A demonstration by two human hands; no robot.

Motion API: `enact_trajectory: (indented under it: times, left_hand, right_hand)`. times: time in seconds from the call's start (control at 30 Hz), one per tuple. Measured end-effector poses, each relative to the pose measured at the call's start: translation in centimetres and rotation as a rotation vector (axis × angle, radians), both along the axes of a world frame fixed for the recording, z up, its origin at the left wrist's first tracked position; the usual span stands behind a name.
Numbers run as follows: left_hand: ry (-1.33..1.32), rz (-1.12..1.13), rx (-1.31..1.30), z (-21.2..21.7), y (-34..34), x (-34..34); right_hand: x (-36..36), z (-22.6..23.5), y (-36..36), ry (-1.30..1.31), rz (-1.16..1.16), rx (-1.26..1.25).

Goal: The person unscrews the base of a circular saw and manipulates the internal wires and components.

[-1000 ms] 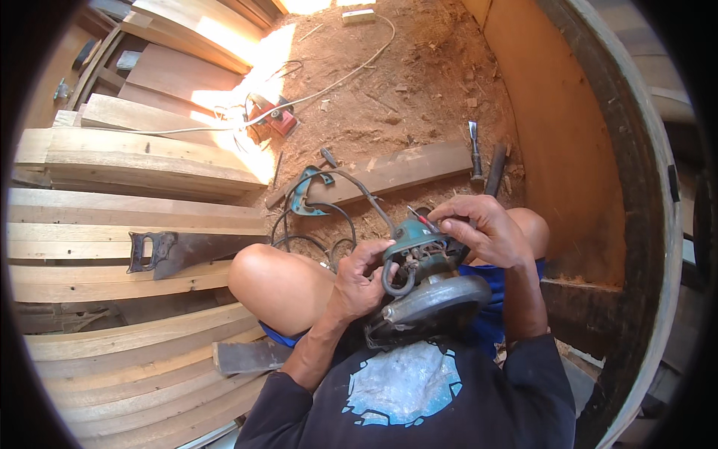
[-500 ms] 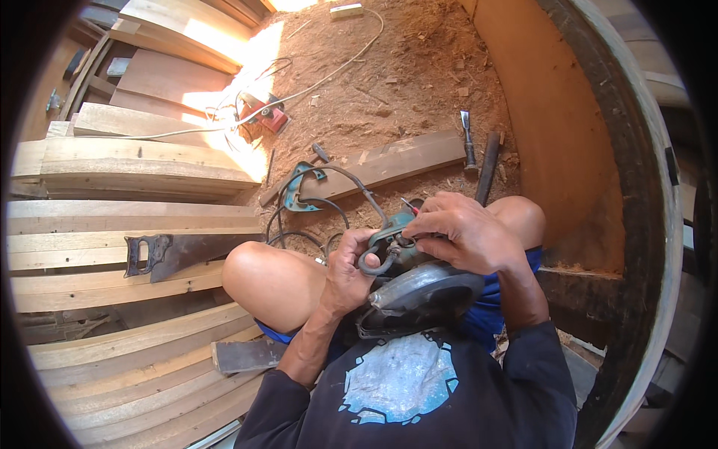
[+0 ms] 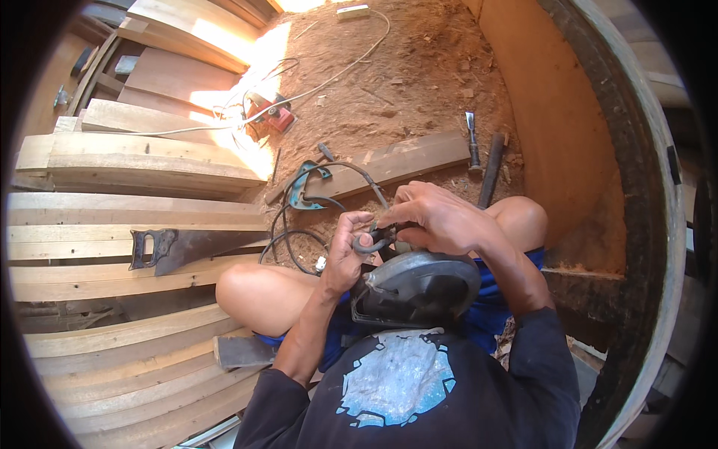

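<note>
A circular saw (image 3: 419,288) with a metal blade guard rests in my lap between my knees. My left hand (image 3: 346,254) is closed on a loop of its thick grey power cord (image 3: 379,245) beside the saw's handle end. Close against it, my right hand (image 3: 441,217) has its fingers pinched over the same spot. The back of this hand hides what the fingertips hold. A teal handle cover (image 3: 301,187) lies on the floor ahead, apart from the saw, with the dark cord curving around it.
A handsaw (image 3: 168,248) lies on stacked planks (image 3: 112,280) at my left. Ahead are a board (image 3: 404,161), a chisel (image 3: 472,142), a dark bar (image 3: 492,170) and a red power tool (image 3: 277,116). A wooden panel (image 3: 561,135) rises on the right.
My right hand has shifted left and up, closer to my left hand. The red-handled screwdriver seen in it earlier no longer shows. The saw has dropped slightly toward my body.
</note>
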State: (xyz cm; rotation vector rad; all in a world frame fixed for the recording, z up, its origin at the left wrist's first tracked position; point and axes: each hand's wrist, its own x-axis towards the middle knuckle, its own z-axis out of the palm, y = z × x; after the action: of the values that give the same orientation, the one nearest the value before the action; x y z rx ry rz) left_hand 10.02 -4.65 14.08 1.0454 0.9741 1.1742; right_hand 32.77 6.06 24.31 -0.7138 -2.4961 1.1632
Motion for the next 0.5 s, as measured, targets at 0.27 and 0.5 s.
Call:
enact_trajectory:
  times: [0.27, 0.5]
  left_hand:
    - [-0.156, 0.029, -0.087, -2.6, 0.9, -1.0]
    - [-0.235, 0.059, -0.173, -1.5, 1.0, -1.0]
  right_hand:
    - [-1.5, -3.1, 2.7, -0.036, 0.177, 0.073]
    - [-3.1, -4.8, 4.2, -0.022, 0.263, -0.057]
